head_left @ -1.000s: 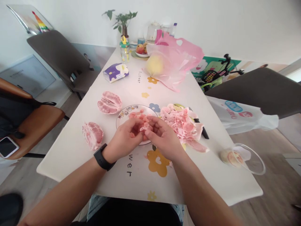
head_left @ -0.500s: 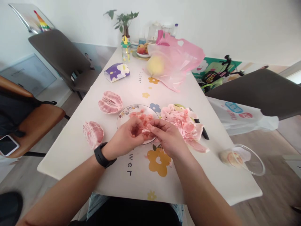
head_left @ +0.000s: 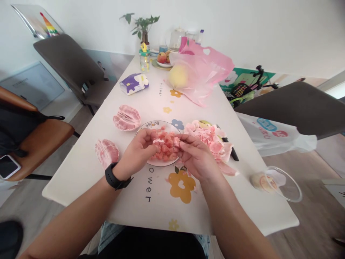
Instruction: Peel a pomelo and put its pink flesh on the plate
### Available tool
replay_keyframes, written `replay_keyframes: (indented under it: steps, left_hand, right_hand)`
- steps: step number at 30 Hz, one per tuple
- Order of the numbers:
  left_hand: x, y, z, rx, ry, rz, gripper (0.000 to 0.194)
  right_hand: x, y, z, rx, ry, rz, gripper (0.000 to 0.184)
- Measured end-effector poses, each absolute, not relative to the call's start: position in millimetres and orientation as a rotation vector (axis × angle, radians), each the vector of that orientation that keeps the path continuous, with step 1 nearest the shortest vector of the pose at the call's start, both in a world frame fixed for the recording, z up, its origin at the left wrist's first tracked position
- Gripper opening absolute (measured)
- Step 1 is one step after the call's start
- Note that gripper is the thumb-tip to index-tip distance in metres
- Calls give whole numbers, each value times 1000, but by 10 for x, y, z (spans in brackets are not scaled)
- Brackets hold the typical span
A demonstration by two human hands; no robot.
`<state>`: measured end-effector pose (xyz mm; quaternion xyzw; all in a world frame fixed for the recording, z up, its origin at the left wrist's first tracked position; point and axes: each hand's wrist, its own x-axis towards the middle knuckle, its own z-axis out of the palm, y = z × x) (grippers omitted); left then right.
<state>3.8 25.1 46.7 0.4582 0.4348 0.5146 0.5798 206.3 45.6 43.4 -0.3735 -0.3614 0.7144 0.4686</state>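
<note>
Over a round plate (head_left: 159, 164) heaped with pink pomelo flesh (head_left: 167, 151), my two hands are slightly apart. My left hand (head_left: 138, 151) pinches a pomelo segment with a pale strip of membrane (head_left: 159, 141); where it ends against the heap behind is hard to see. Between the thumb and fingers of my right hand (head_left: 196, 155) is a small pink pomelo piece (head_left: 177, 141). Left of the plate lie two peeled pomelo portions, an upper one (head_left: 126, 117) and a lower one (head_left: 107, 153). A pile of peel and membrane (head_left: 208, 140) is just right of the plate.
A dark knife handle (head_left: 234, 154) pokes out beside the peel. Farther back are a purple tissue pack (head_left: 134, 83) and a pink plastic bag (head_left: 206, 72) around a yellow round fruit (head_left: 178, 76). A clear plastic tub (head_left: 285, 183) stands at the table's right edge.
My hands have moved apart, left hand to the left and right hand slightly right. The pomelo between them is now in separate pieces, and more of the heap on the plate shows.
</note>
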Motion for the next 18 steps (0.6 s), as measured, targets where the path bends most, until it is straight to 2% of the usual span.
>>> replay_keyframes:
  steps: [7, 14, 18]
  left_hand:
    - [3, 256, 440, 1019, 1043, 1258, 24]
    - [-12, 300, 424, 927, 1085, 1441, 27]
    - [15, 282, 423, 1049, 1100, 1446, 26]
  right_hand:
    - [2046, 445, 499, -891, -840, 1821, 29]
    - [2007, 485, 331, -1131, -1111, 1464, 18]
    - [1922, 462, 337, -1260, -1257, 1309, 18]
